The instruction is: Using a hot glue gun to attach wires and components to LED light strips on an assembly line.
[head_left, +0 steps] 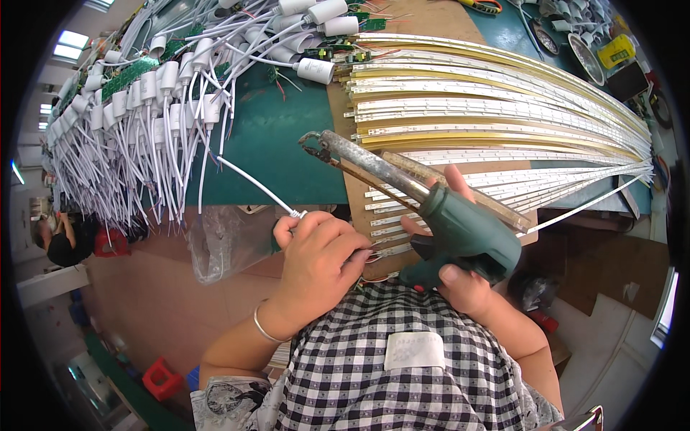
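My right hand (463, 287) is wrapped round a green soldering gun (474, 233), whose long metal barrel points up and left above the board. A thin wire-like feed runs below the barrel to its tip. My left hand (316, 266) is closed in a pinch over a white cable (251, 181), which enters the hand from the upper left. Thin wires show at its fingertips, touching or close beside the near end of an LED strip (395, 250). The fingers hide the exact contact.
White lamp sockets with cables (154, 90) are heaped at the left, their tails hanging over the table edge. Many LED strips (489, 108) fan out across brown board (343, 144) to the right. A clear plastic bag (215, 241) hangs at the edge. A red stool (162, 379) stands lower left.
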{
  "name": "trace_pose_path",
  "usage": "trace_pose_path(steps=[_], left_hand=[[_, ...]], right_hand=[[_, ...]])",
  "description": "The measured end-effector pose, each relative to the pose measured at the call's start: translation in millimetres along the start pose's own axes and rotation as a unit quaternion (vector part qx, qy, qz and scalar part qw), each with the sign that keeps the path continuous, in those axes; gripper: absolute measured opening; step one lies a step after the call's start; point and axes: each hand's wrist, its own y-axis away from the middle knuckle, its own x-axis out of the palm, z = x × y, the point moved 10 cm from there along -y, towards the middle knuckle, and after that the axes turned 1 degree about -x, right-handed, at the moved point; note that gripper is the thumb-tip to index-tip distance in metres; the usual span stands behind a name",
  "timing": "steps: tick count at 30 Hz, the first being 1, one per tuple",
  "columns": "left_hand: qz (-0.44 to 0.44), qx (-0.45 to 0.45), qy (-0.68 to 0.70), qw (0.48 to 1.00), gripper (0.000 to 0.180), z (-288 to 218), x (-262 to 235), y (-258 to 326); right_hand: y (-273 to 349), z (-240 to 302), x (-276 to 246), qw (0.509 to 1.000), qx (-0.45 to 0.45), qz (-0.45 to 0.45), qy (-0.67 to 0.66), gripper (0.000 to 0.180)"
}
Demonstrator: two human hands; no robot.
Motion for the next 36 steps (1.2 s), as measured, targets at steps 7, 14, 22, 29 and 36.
trace_pose_path(steps=[7, 14, 22, 29, 36], left_hand=[[-0.008, -0.042, -0.011, 0.999, 0.014, -2.1, 5.7, -1.7], [0.002, -0.044, 0.015, 0.999, 0.012, 4.5, 9.2, -0.3], [0.004, -0.077, 0.040, 0.996, 0.011, 8.6, 8.3, -3.9], [-0.001, -0.066, -0.001, 0.998, 0.014, 5.4, 11.6, -7.7], [0.006, -0.057, -0.009, 0.998, 0.013, 3.8, 12.7, -10.1]], right_hand=[[0.8, -4.0, -1.2, 1.000, 0.004, -0.003, -0.005, 0.124], [0.9, -6.6, -2.5, 1.000, 0.015, -0.007, 0.002, 0.126], [0.8, -5.6, -2.1, 1.000, 0.020, -0.013, 0.008, 0.126], [-0.2, -3.9, -0.8, 1.000, 0.018, -0.014, 0.021, 0.128], [1.0, -5.6, -2.3, 1.000, 0.017, -0.015, 0.021, 0.127]])
